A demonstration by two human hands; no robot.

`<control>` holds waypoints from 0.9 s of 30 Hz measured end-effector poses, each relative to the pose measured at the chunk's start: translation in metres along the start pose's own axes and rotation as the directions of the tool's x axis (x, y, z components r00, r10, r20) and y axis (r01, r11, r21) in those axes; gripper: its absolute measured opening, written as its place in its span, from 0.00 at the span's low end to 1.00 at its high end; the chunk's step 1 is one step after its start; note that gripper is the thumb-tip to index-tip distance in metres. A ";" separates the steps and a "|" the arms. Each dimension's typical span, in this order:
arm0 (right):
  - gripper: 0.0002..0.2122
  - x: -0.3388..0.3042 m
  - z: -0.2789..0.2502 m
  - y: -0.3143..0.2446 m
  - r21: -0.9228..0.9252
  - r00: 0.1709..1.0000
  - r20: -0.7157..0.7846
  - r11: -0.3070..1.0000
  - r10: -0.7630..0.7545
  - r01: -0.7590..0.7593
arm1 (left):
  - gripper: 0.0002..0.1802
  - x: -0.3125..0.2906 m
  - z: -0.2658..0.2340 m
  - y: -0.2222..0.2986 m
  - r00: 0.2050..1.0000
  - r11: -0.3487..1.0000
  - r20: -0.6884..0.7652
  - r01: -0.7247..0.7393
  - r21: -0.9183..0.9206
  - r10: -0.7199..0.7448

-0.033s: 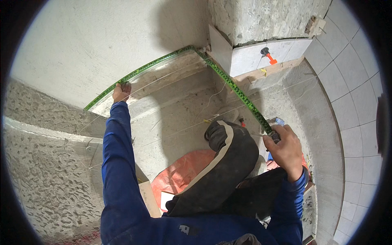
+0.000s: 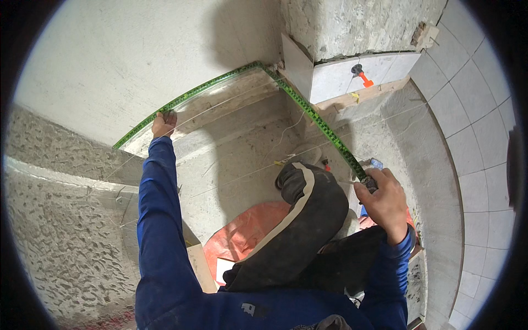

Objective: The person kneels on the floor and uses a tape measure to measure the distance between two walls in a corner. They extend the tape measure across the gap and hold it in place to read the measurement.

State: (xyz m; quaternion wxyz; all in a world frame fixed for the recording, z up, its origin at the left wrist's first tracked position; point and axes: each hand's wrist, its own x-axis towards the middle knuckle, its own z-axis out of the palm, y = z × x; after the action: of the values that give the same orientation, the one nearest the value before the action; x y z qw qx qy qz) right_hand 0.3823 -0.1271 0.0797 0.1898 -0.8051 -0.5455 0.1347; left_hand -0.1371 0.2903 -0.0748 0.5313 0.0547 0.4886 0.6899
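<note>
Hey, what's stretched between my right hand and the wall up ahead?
In the head view, a green measuring tape spans from the right hand to the wall, bending there.

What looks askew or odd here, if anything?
The green tape measure stands out: it bends sharply instead of lying straight, one stretch running along the pale wall past the left hand, the other slanting to the right hand.

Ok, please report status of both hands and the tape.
Left hand at green tape, along wall. Right hand grips its dark end. Tape sharply bent between hands. Thin string crosses near left hand.
</note>
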 end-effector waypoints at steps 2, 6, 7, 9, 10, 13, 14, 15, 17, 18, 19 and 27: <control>0.19 -0.001 0.001 0.000 0.005 1.000 -0.008 1.000 -0.006 0.006 | 0.10 0.000 0.001 0.000 1.000 1.000 0.023 0.010 -0.006 -0.010; 0.20 -0.004 0.001 0.000 -0.001 1.000 -0.004 1.000 0.011 -0.011 | 0.11 -0.004 0.007 -0.001 1.000 0.999 0.021 0.023 -0.041 -0.022; 0.20 -0.004 0.001 -0.001 0.020 1.000 0.002 1.000 0.011 -0.011 | 0.11 -0.006 0.009 -0.002 1.000 0.999 -0.002 0.012 -0.047 -0.012; 0.20 -0.005 0.000 -0.002 0.026 0.999 0.016 0.999 0.034 -0.035 | 0.11 -0.010 0.010 -0.001 1.000 0.999 -0.006 0.001 -0.037 -0.001; 0.20 -0.005 -0.001 -0.002 0.027 0.999 0.024 0.999 0.037 -0.037 | 0.11 -0.012 0.011 -0.001 1.000 0.999 -0.022 -0.007 -0.046 0.006; 0.20 -0.006 -0.001 -0.004 0.015 0.999 0.032 0.999 0.037 -0.038 | 0.10 -0.016 0.011 0.001 1.000 0.999 -0.015 -0.003 -0.037 0.002; 0.20 -0.006 -0.001 -0.004 0.010 0.999 0.034 0.999 0.040 -0.040 | 0.10 -0.017 0.011 0.001 1.000 0.999 -0.019 -0.001 -0.032 0.000; 0.20 -0.006 -0.001 -0.004 -0.006 0.998 0.035 0.999 0.047 -0.046 | 0.10 -0.017 0.011 0.001 1.000 1.000 -0.023 0.002 -0.027 -0.002; 0.20 -0.006 -0.002 -0.004 0.003 0.999 0.032 0.999 0.044 -0.044 | 0.09 -0.018 0.012 0.001 1.000 1.000 -0.021 0.003 -0.002 -0.003; 0.20 -0.006 -0.002 -0.004 -0.011 0.998 0.032 0.999 0.053 -0.052 | 0.09 -0.018 0.013 0.000 1.000 1.000 -0.015 0.002 0.018 -0.002; 0.20 -0.006 -0.002 -0.003 0.006 0.998 0.033 0.999 0.051 -0.051 | 0.09 -0.018 0.013 0.000 1.000 1.000 -0.025 0.005 0.025 -0.005; 0.20 -0.007 -0.004 0.001 0.012 0.997 0.035 0.998 0.068 -0.068 | 0.09 -0.021 0.017 0.002 1.000 0.999 -0.022 0.019 0.036 -0.018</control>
State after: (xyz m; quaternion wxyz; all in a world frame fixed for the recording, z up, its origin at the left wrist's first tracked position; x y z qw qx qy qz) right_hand 0.3819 -0.1347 0.0831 0.1809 -0.8195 -0.5201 0.1585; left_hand -0.1195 0.2843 -0.0558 0.5313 0.0522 0.5073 0.6765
